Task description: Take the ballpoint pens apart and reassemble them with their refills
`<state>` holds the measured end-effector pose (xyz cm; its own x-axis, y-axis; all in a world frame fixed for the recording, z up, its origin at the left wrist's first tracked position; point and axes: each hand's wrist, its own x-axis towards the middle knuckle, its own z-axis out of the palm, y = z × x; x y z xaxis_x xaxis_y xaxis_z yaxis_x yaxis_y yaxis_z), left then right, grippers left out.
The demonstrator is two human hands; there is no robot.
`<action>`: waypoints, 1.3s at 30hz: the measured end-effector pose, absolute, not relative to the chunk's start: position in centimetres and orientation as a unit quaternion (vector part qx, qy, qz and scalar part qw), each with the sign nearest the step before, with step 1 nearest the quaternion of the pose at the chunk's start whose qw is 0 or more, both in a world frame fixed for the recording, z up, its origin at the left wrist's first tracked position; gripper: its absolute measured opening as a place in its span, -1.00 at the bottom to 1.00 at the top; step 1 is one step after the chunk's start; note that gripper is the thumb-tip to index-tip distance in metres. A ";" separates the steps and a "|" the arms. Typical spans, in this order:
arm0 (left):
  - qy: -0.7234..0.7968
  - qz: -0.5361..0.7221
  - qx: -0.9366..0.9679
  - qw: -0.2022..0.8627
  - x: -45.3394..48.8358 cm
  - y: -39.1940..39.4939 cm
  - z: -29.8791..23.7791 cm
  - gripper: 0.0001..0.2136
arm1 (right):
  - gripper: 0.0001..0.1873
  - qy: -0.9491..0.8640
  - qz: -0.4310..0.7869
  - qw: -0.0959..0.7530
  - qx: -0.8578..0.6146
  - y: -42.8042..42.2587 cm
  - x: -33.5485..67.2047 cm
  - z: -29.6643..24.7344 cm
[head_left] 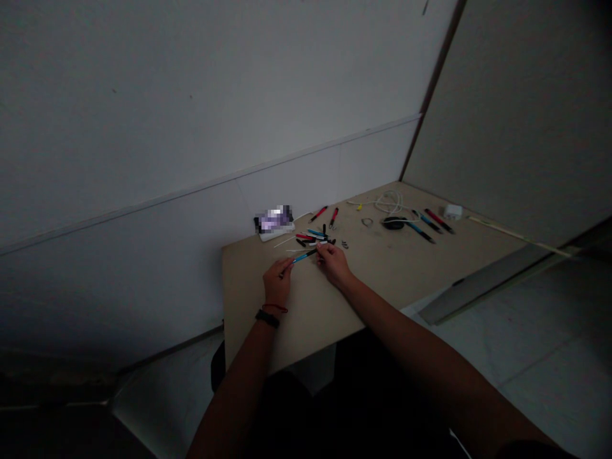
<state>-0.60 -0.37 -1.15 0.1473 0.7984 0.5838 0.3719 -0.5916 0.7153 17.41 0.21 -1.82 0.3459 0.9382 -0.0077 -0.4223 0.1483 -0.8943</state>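
My left hand (278,281) rests on a light wooden table (382,274), its fingers closed around the lower end of a blue pen (304,257). My right hand (333,262) pinches the pen's upper, dark end. Just beyond both hands lies a loose heap of pen parts (315,237): red, blue and black barrels, caps and thin white refills. A dark band and a red string circle my left wrist.
A white box (275,224) sits by the wall. Two red pens (326,214) lie behind the heap. Farther right are a white cable (388,203), a black oval thing (394,222), more pens (430,222) and a white charger (452,211). The room is dim.
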 end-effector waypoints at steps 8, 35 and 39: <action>0.449 0.505 0.685 0.273 -0.3 -0.8 -0.9 -0.69 | -0.43 -0.288 0.488 0.703 -0.429 0.3 17.5 -2.1; 0.410 0.502 0.719 0.253 -0.6 -1.4 0.2 -0.81 | -0.41 -0.291 0.516 0.706 -0.388 0.2 17.5 -1.7; 0.407 0.497 0.726 0.245 -0.6 -1.4 0.2 -0.82 | -0.40 -0.283 0.530 0.698 -0.390 0.2 17.7 -1.6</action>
